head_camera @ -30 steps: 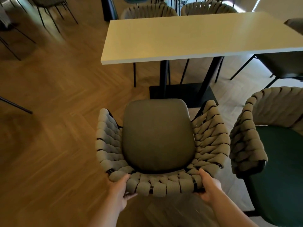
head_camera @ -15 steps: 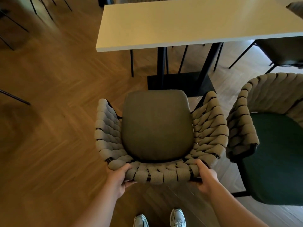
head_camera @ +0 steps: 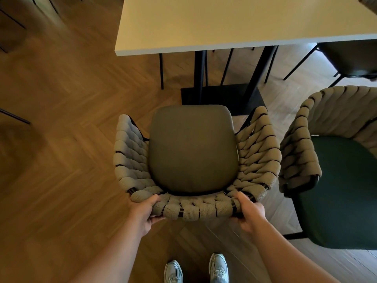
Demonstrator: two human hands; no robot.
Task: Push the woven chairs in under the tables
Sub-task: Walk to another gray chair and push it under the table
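Note:
A woven chair with a grey-brown seat cushion and beige rope back stands on the wood floor, facing the white table. Its seat front lies just short of the table's black base. My left hand grips the left end of the woven back rim. My right hand grips the right end of the same rim. Both thumbs lie on top of the weave, with the fingers curled underneath.
A second woven chair with a dark green seat stands close on the right, nearly touching the first. Another dark chair sits under the table's right side. Thin black chair legs show at the left. My shoes are below.
The table's near edge has come closer and moved up in the frame. The camera has tilted down, so my shoes now show. Both hands keep their hold on the chair back.

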